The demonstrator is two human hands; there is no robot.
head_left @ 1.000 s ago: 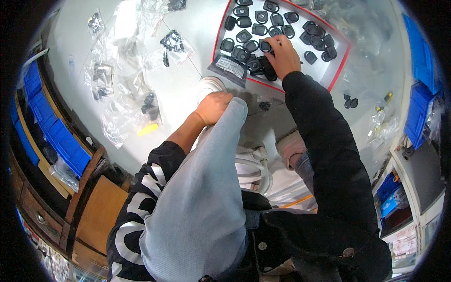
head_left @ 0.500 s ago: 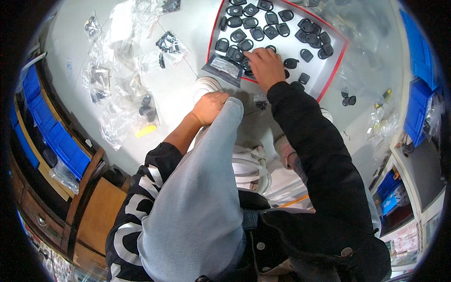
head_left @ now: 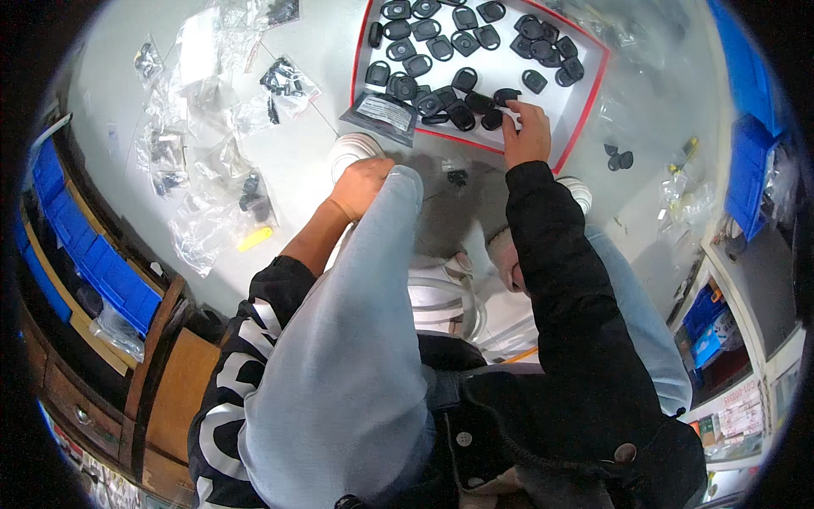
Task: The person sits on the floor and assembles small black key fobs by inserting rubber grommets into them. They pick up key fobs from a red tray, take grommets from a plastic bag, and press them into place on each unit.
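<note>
A shallow white box with a red rim [head_left: 585, 110] stands on the floor, holding many black car key shells [head_left: 441, 48]. My right hand [head_left: 529, 136] reaches over its near right edge. Its thumb and index finger are slightly apart, the fingertips at a black key shell [head_left: 506, 96]; nothing shows lifted between them. Another key shell [head_left: 492, 119] lies just left of the thumb. My left hand [head_left: 359, 188] rests against my left knee, fingers curled in and partly hidden, with nothing visible in it. A dark bag with a pale label [head_left: 381, 115] lies over the box's near left corner.
Clear plastic bags [head_left: 212, 144] with small black parts spread across the floor at left, near a yellow piece [head_left: 255, 238]. Loose black pieces [head_left: 620, 159] lie right of the box. Blue bins [head_left: 750, 174] flank the right; a wooden cabinet [head_left: 174, 407] stands left.
My right hand has moved right and slightly nearer within the box, uncovering several key shells near its front edge. My left hand stays at the knee. The whole view has shifted slightly.
</note>
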